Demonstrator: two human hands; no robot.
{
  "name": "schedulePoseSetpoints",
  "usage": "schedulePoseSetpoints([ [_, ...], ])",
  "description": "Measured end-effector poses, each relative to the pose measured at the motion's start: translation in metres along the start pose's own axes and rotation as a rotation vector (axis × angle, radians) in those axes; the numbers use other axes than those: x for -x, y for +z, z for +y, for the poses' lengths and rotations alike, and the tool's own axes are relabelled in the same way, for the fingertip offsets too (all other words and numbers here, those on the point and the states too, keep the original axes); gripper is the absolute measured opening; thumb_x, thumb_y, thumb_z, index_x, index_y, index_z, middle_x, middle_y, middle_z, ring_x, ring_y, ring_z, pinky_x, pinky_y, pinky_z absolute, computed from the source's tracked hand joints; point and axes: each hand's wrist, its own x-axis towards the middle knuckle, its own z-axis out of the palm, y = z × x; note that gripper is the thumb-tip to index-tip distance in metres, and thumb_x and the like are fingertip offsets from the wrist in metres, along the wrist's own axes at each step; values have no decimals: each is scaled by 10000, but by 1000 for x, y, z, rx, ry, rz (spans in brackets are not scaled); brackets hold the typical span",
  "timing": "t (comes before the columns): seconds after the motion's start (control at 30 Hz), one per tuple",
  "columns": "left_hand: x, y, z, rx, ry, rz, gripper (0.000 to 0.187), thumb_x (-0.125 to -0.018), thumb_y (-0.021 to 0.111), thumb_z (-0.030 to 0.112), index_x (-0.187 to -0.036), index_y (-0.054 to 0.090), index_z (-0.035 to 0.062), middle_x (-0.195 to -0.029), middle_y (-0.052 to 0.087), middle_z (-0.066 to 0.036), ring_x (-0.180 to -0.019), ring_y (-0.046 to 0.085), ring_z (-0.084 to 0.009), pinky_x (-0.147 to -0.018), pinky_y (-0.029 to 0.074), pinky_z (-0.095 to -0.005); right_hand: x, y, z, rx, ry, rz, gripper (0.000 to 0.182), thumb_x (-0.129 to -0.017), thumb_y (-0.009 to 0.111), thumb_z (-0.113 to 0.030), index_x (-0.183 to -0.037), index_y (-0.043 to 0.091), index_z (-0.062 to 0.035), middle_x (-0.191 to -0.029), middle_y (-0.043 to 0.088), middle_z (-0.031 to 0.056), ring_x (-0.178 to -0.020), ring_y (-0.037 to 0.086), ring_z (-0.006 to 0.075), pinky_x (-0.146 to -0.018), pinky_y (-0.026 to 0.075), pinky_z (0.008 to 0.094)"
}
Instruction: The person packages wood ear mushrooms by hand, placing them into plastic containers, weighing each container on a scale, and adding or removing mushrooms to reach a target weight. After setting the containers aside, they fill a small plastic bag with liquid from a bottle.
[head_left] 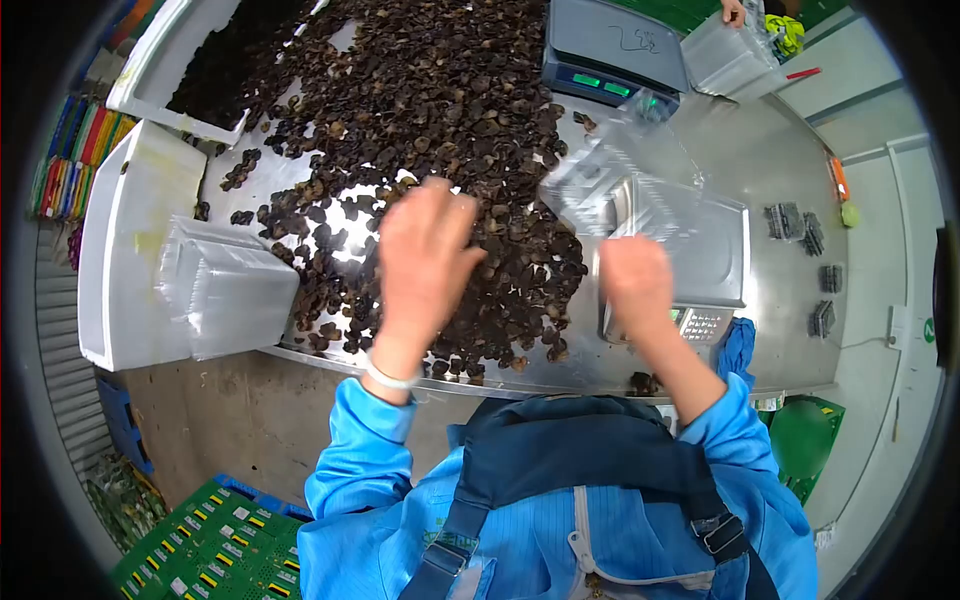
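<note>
Head view: your left hand (428,250) is over the heap of dark dried pieces (450,110), fingers partly spread, palm down; whether it touches them, I cannot tell. Your right hand (637,280) is curled closed at the near edge of a clear plastic bag (648,195), apparently gripping it; blur hides the fingertips. The bag lies over the near scale (722,255), right of the heap. The heap covers the middle of the metal table (790,340), thinning on the left and near side. Judged handling: pieces light, stiff, somewhat brittle, uneven; scoop low from the loose near edge with cupped fingers, no hard squeeze. Bag judged thin, slick, floppy, nearly weightless; pinch one layer at the rim, thumb inside, so the mouth gapes. Spare bags (240,295) stand at far left, against the white foam box (140,240).
</note>
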Motion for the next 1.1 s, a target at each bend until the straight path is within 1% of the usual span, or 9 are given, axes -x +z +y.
schedulePoseSetpoints([
  [0.17,112,74,-104,-164,-657,-412,790,-814,753,543,-1420,499,104,-1408,478,-237,-1233,476,-445,-1048,361,-560,106,13,116,344,273,-186,167,-774,665,-104,-901,564,-61,-826,569,111,-806,578,307,-714,454,450],
  [0.3,137,92,-59,40,-552,-391,699,-793,775,538,-1337,583,143,-1387,474,-231,-1277,423,-418,-1073,294,-556,80,12,83,457,260,-72,451,-770,735,-188,-1162,580,-27,-1086,608,169,-984,597,361,-819,468,478],
  [0.33,135,89,-40,70,-526,-382,678,-789,788,510,-1322,591,139,-1402,462,-218,-1283,414,-401,-1064,318,-529,82,25,71,276,277,-92,639,-752,765,-250,-1308,531,-41,-1272,553,189,-1132,555,374,-927,448,483],
  [0.43,158,93,-10,136,-400,-434,662,-751,811,496,-1295,638,162,-1422,447,-188,-1298,391,-395,-1107,265,-549,55,64,-4,-393,250,-483,640,-786,758,-331,-1333,523,-98,-1364,513,170,-1270,478,350,-1066,373,494],
  [0.5,166,92,-5,92,-277,-477,670,-727,831,453,-1317,643,198,-1454,429,-156,-1328,361,-389,-1120,240,-567,59,111,-42,-291,-140,-426,702,-812,749,-417,-1398,492,-130,-1459,460,142,-1364,418,352,-1126,323,530],
  [0.6,156,104,-26,-5,-180,-453,676,-727,814,465,-1340,635,246,-1511,406,-116,-1410,292,-380,-1146,203,-590,36,162,-64,-135,-361,-532,821,-815,714,-549,-1500,422,-202,-1589,335,107,-1464,292,352,-1181,196,624],
  [0.7,110,120,-59,-42,-204,-374,660,-768,728,593,-1308,647,220,-1547,379,-137,-1436,278,-392,-1172,171,-601,-17,197,-51,-166,-249,-300,851,-789,707,-600,-1483,443,-186,-1581,342,132,-1464,278,374,-1174,195,640],
  [0.9,42,151,-117,-53,-420,-346,768,-779,722,627,-1413,569,222,-1580,337,-186,-1450,273,-428,-1181,158,-612,-99,226,-10,-209,69,-217,722,-834,707,-548,-1401,532,-138,-1516,394,183,-1410,329,418,-1127,267,620],
  [1.1,86,123,-78,282,-238,-462,534,-757,787,392,-1202,628,144,-1294,535,-132,-1302,414,-368,-1139,254,-590,-28,187,-52,-427,-163,-421,623,-777,759,-397,-1287,558,-102,-1419,456,121,-1274,425,362,-1041,383,515],
])
